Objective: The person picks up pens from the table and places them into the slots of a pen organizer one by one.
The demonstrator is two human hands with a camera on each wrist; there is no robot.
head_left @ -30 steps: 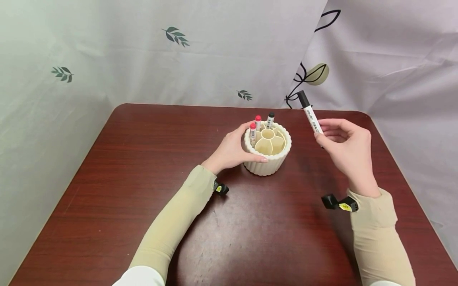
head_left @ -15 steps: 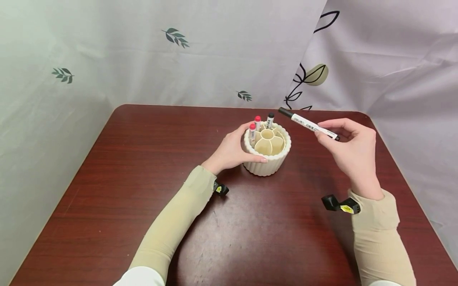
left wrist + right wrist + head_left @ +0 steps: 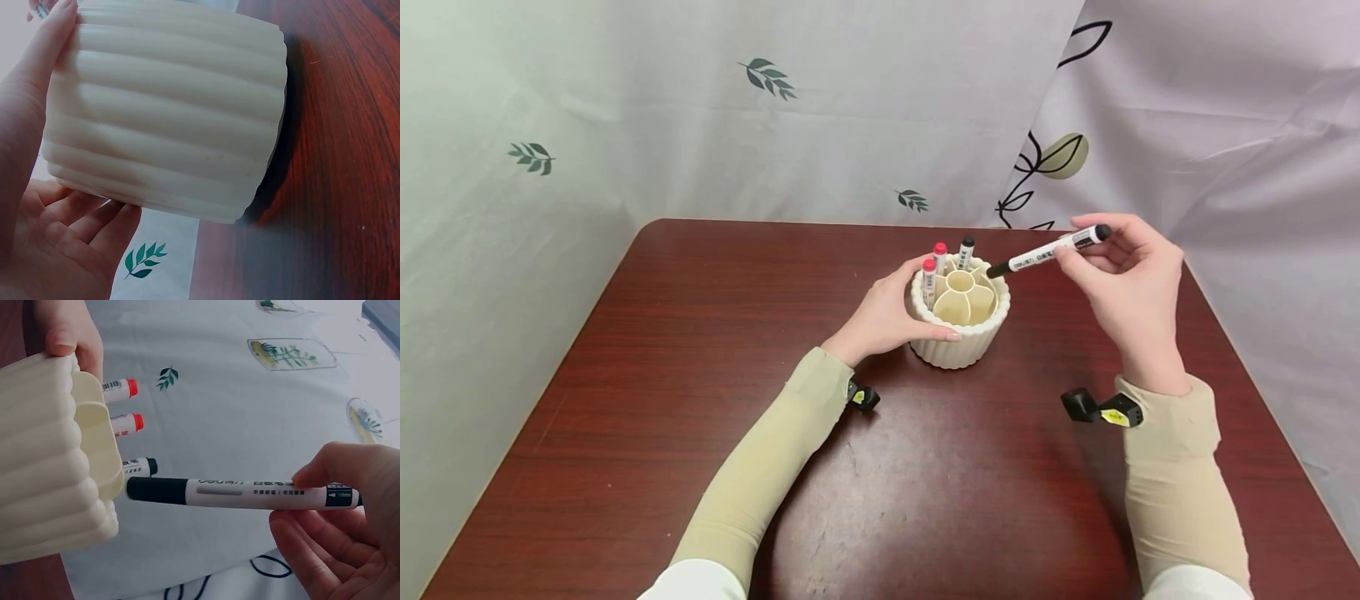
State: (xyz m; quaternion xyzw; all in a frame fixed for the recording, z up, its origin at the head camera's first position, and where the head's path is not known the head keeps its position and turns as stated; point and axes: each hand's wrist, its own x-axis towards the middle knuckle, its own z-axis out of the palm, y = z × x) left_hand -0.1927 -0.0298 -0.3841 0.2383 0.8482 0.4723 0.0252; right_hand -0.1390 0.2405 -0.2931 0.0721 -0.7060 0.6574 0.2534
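A cream fluted pen holder (image 3: pixel 958 346) with several petal-shaped compartments stands on the table. My left hand (image 3: pixel 891 315) grips its left side, thumb along the front and fingers behind, as the left wrist view (image 3: pixel 81 231) also shows. Two red-capped markers (image 3: pixel 929 283) and a black-capped marker (image 3: pixel 966 252) stand in its left and back compartments. My right hand (image 3: pixel 1131 283) pinches another black-and-white marker (image 3: pixel 244 492) between thumb and fingers. That marker slants down to the left, its black cap end at the holder's right rim; whether it touches cannot be told.
The dark red-brown wooden table (image 3: pixel 700 333) spreads around the holder. Pale curtains (image 3: pixel 850 108) with leaf prints hang behind its far edge and along the sides. A small black wrist camera (image 3: pixel 1101 408) sits on the right sleeve.
In my right hand the marker has swung from cap-up to cap-down, its cap end now at the holder's rim. The right hand has risen slightly. The left hand and holder stay put.
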